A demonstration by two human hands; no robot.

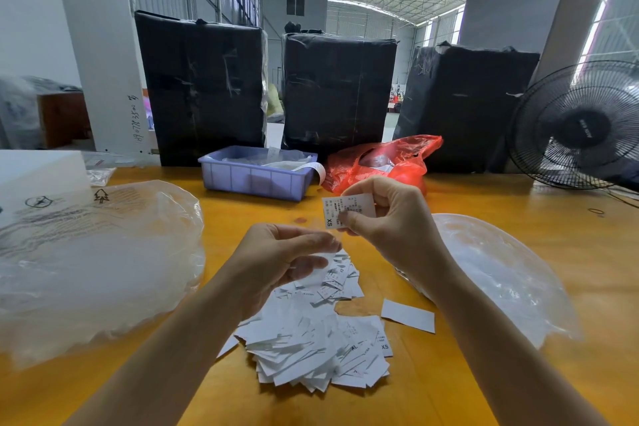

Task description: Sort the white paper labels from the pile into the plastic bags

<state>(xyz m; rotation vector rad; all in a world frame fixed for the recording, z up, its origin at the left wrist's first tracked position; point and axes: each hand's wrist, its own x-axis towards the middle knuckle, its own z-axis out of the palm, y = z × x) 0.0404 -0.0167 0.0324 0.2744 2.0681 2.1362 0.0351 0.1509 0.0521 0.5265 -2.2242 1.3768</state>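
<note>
Head view — right hand pinches an XS label, left hand grasps something clear; large pile remains unsorted at lower centre — much left.

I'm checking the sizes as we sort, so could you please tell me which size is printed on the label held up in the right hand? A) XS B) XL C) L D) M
A: the white label pinched in the right hand reads XS near its lower edge.

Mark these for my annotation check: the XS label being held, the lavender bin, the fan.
XS label (347, 209), head view, printed face.
lavender bin (254, 180), head view, front wall.
fan (578, 128), head view, centre hub.
</note>
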